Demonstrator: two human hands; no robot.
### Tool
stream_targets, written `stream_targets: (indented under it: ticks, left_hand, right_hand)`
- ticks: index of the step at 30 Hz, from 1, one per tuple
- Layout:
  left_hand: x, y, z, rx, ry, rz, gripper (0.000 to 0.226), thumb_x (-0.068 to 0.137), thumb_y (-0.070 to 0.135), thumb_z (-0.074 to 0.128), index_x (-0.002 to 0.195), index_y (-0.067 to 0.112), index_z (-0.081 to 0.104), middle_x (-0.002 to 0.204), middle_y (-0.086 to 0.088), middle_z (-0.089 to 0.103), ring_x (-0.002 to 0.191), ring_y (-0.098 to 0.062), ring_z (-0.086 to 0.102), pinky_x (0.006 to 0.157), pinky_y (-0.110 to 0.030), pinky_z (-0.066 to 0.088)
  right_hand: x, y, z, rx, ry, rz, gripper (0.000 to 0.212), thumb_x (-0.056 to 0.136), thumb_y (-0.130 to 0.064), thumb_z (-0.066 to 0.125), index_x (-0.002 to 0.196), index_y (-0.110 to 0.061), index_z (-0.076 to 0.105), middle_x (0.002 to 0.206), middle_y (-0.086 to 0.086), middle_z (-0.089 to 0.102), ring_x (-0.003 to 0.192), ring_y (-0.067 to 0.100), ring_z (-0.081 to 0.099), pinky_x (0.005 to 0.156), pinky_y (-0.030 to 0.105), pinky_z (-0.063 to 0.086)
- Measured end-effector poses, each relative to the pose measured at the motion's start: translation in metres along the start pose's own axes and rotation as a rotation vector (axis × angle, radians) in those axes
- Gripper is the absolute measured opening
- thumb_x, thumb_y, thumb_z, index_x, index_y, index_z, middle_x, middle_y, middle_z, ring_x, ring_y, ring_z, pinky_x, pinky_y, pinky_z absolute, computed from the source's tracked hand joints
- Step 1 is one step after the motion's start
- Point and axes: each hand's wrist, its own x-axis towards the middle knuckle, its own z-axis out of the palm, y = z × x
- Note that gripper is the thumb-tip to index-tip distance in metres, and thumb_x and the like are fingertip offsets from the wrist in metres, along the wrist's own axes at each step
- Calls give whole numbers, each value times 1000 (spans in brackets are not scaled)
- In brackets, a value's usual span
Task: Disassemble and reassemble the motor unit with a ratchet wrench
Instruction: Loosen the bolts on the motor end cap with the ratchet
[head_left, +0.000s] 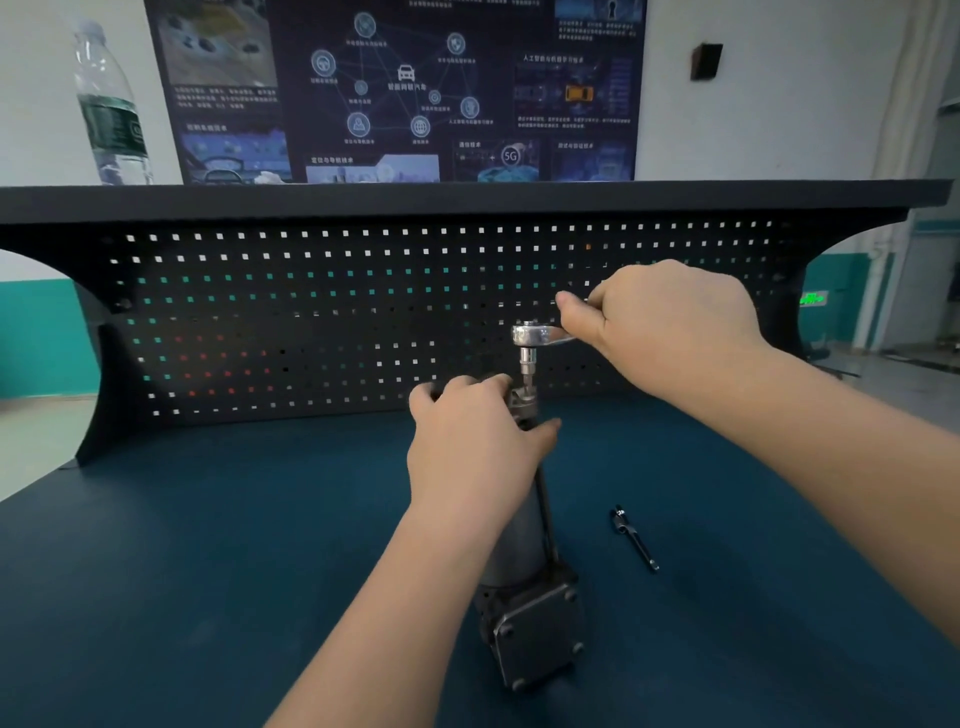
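From my head view, my left hand (475, 447) is wrapped tight around the upper body of the motor unit (524, 545), which stands on the blue bench (208, 571). My right hand (670, 325) is closed on the ratchet wrench (535, 338) handle. I should keep the socket square on the top fastener and swing level. The motor's long axis runs upright, flanged end down toward me. A loose long bolt (635, 538) lies nearby.

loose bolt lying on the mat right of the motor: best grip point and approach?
Pinch the long bolt across its thin shank near mid-length, coming straight down from above. It lies flat on the blue mat, apart from the motor unit, with free mat either side; the thicker far end looks more awkward to pinch.
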Motion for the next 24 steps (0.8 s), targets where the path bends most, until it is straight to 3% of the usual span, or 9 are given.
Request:
stream_targets:
  ticks: [3, 6, 10, 14, 17, 19, 22, 24]
  left_hand:
    - [-1, -2, 0, -111, 38, 52, 39, 74, 42, 62, 113, 32, 63, 93, 19, 56, 108, -13, 26, 55, -25, 35]
    - [-1, -5, -8, -159, 7, 52, 9, 72, 37, 64, 76, 34, 56, 72, 17, 52, 99, -17, 27, 55, -19, 31]
    - [-10, -18, -23, -165, 42, 27, 14, 71, 36, 66, 72, 31, 53, 64, 11, 55, 94, -18, 26, 55, -17, 27]
    - [-22, -40, -45, -244, 34, 17, 8, 68, 31, 68, 62, 32, 62, 52, 9, 58, 93, -29, 50, 54, -23, 33]
    - [-23, -51, -59, -251, -1, 32, 4, 68, 31, 66, 72, 30, 69, 59, 14, 63, 93, -26, 52, 61, -22, 37]
    - [-19, -51, -61, -182, -12, 85, 13, 70, 30, 66, 78, 20, 71, 64, 7, 68, 96, -28, 55, 67, -21, 41]
    - [-16, -40, -57, -122, -49, 119, 13, 73, 31, 65, 65, 21, 63, 54, 8, 59, 94, -28, 50, 63, -15, 34]
    - [-16, -33, -52, -55, -51, 161, 22, 74, 35, 63, 58, 25, 52, 52, 13, 51, 93, -23, 42, 67, -18, 33]
  right_hand:
    - [-8, -2, -1, 28, 16, 17, 58, 99, -55, 27, 66, -22, 61, 54, -1, 53, 52, 18, 49, 48, 25, 27]
    - [-13, -9, -3, 18, 71, -13, 58, 99, -54, 25, 65, -22, 59, 52, -3, 50, 48, 17, 45, 46, 25, 22]
    - [-15, -29, -15, 59, 89, -70, 52, 100, -54, 28, 68, -22, 55, 54, -4, 47, 48, 15, 39, 46, 26, 21]
    - [-23, -50, -28, 94, 113, -200, 48, 100, -56, 27, 71, -20, 39, 59, -5, 42, 50, 13, 35, 47, 29, 18]
    - [-30, -46, -41, 192, -10, -374, 25, 101, -47, 33, 90, -25, 39, 67, -10, 42, 57, 8, 37, 48, 29, 21]
    - [-28, -33, -54, 259, -182, -419, 6, 99, -36, 44, 96, -33, 48, 71, -14, 48, 62, 0, 44, 52, 28, 31]
    - [-24, -3, -64, 431, -427, -309, 19, 94, -36, 56, 104, -51, 62, 72, -16, 65, 53, -4, 59, 50, 12, 40]
    - [-28, 15, -58, 641, -446, -195, 13, 87, -37, 66, 97, -45, 70, 70, -10, 69, 46, 3, 59, 43, 15, 43]
